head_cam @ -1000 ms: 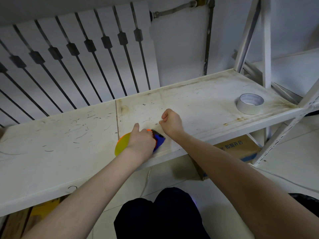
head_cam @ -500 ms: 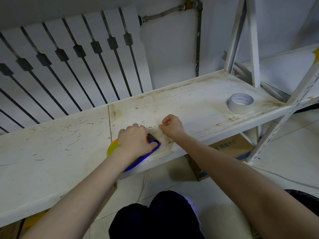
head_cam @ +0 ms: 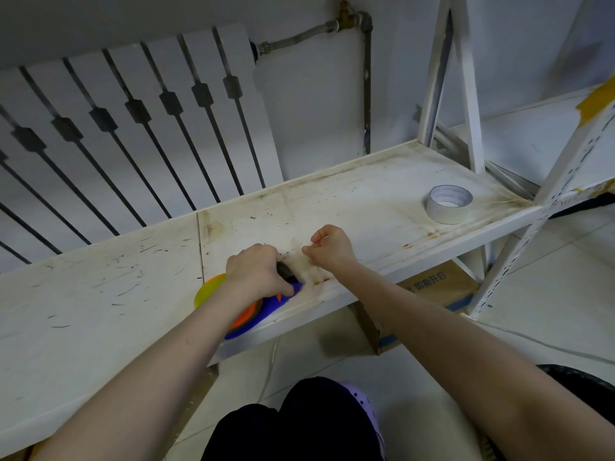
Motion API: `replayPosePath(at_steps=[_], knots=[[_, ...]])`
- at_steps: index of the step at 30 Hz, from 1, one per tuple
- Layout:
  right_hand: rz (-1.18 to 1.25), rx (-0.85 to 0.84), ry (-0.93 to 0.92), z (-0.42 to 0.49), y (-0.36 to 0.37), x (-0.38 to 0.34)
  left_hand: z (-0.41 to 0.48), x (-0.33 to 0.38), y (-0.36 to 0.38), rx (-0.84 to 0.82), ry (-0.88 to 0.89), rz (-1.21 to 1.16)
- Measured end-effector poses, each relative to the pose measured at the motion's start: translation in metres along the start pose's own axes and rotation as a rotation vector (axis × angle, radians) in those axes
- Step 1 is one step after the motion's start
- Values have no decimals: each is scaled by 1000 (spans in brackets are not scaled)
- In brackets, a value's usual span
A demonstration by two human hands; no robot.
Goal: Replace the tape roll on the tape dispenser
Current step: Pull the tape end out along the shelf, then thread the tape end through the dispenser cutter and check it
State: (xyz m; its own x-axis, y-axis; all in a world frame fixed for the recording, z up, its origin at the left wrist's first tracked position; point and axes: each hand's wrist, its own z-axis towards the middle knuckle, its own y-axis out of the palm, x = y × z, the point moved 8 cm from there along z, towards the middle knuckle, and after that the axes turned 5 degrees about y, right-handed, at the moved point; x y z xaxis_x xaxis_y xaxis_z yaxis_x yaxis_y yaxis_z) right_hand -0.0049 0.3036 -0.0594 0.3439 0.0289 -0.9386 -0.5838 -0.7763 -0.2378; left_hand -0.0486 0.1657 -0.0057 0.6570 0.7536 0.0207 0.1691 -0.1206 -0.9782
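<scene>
Blue-and-orange plastic tape dispenser (head_cam: pixel 266 306) is pinned at the front edge of the shelf (head_cam: pixel 382 207), near its middle, partly overhanging. It is gripped from above by the left hand (head_cam: pixel 258 271), fingers curled shut round its upper part. A yellow disc (head_cam: pixel 208 289) shows at its left side; whether that is a roll or a dispenser part cannot be told.

The right hand (head_cam: pixel 331 249) is closed just beside the dispenser's nose, thumb and forefinger pressed together as if pinching a tape end; the strip itself is too thin or clear to be made out.

The white tape roll (head_cam: pixel 449 203) lies flat and untouched, well apart, near the right end of the shelf.

Progress, judged: early to middle. Either the old tape is being pulled off or a loaded roll is being threaded; it cannot be told which. If the white roll is the replacement, mounting is not yet done.

Versus 0.5 s ago: more of the dispenser's blue and orange body is exposed below the left hand, and the right hand has been lifted slightly away from the nose. The white roll is unmoved.
</scene>
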Motion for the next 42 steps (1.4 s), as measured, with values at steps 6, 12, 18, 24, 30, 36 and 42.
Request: replayPosePath(at_steps=[6, 12, 18, 24, 30, 36, 42], knots=[[129, -5, 15, -24, -16, -14, -12, -8, -14, 101, 52, -139], [108, 47, -130, -57, -30, -49, -34, -13, -30, 240, 71, -238], [-52, 147, -487, -105, -26, -95, -52, -14, -37, 372, 71, -306], [-228, 166, -676, -132, -7, -122, -56, -27, -40, 466, 12, -388], [-243, 177, -666, -127, -5, -127, -57, -30, -39, 503, 20, -418], [-204, 181, -629, -107, -13, -115, -60, -31, -39, 496, 37, -434], [-160, 180, -556, -97, -18, -97, -57, -31, -38, 485, 33, -457]])
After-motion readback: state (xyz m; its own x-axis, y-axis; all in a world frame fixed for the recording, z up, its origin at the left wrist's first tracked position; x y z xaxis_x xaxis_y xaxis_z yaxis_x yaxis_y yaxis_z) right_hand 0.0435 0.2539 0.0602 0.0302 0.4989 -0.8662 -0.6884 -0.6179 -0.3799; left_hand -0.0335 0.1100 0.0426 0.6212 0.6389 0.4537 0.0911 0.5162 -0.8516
